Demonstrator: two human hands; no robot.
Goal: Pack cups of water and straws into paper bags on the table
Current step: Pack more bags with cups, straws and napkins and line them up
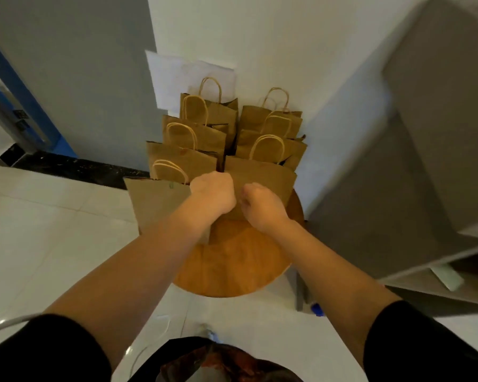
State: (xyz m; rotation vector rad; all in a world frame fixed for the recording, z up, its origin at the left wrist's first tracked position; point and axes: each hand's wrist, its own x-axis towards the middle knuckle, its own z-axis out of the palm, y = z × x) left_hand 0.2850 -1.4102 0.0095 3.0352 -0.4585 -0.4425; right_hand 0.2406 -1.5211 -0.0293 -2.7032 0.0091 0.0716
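Several brown paper bags with twisted handles stand in two rows on a round wooden table (232, 271). The nearest right bag (271, 180) stands at the front of its row. My left hand (213, 195) grips its left top edge with curled fingers. My right hand (260, 205) pinches the bag's front face just beside the left hand. Another brown bag (158, 202) stands at the front left, its near side towards me. No cups or straws are visible; the bags' insides are hidden.
A white wall corner (260, 37) stands right behind the bags, with white paper sheets (177, 73) leaning on it. A grey cabinet (425, 133) stands to the right. Pale floor tiles (53, 230) spread to the left. A dark bag (218, 362) sits by my feet.
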